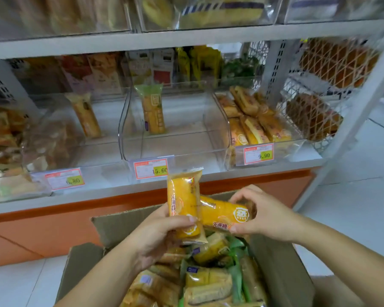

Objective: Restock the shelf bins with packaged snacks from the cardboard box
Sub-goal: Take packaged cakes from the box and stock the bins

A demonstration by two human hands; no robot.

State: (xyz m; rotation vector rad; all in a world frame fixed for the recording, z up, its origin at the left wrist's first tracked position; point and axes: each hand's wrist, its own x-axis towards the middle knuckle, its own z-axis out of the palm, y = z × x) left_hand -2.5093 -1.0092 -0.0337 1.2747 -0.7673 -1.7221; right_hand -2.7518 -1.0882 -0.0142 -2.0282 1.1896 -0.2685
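Over the open cardboard box (283, 271), which is full of wrapped snacks, the left hand (157, 237) grips an upright orange snack pack (182, 196). The right hand (265, 216) pinches a second orange pack (222, 212) lying sideways, apparently touching the first. Beyond, the middle shelf bin (129, 140) holds one green-topped pack (153, 109).

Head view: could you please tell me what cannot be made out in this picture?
In the head view:
Price tags: small print too small and blurred.
Top shelf bins: cut off by the upper edge, blurred.
Cardboard box: near end cut off by the lower edge; arms cover some packs.
Snack pack in the right hand: end hidden by fingers.
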